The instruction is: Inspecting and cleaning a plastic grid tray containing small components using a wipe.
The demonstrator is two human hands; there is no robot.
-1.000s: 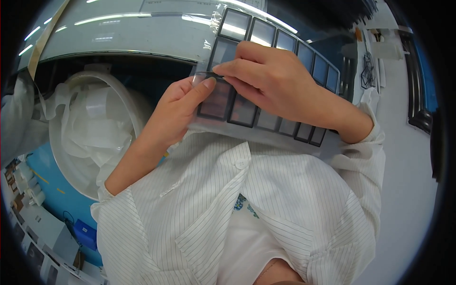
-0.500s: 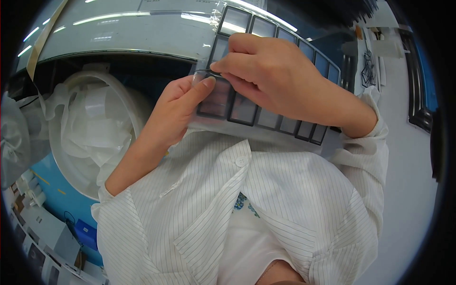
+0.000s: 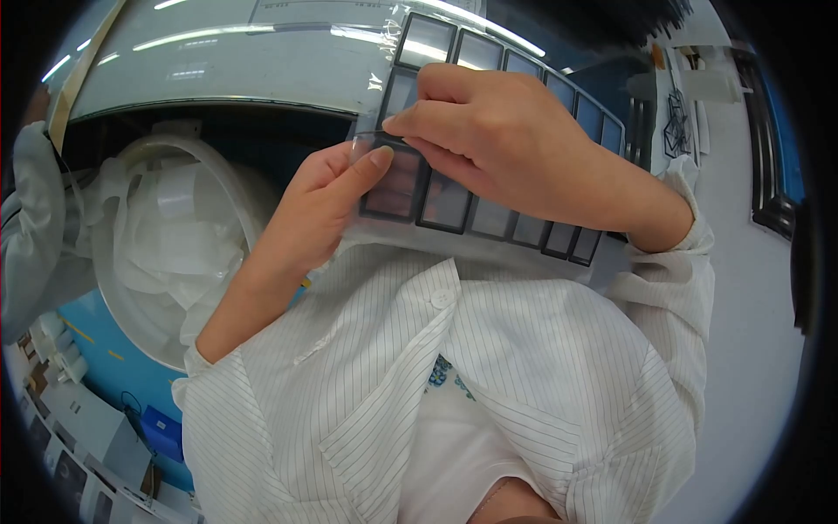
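In the left hand (image 3: 327, 194), thumb closed against fingers, a clear plastic sheet of black-framed rectangular panes (image 3: 446, 203) is gripped by its left edge; over it, the right hand (image 3: 506, 144) is pinched tight, anything held hard to make out; fine edge work is apparently being done, with steadiness needed next
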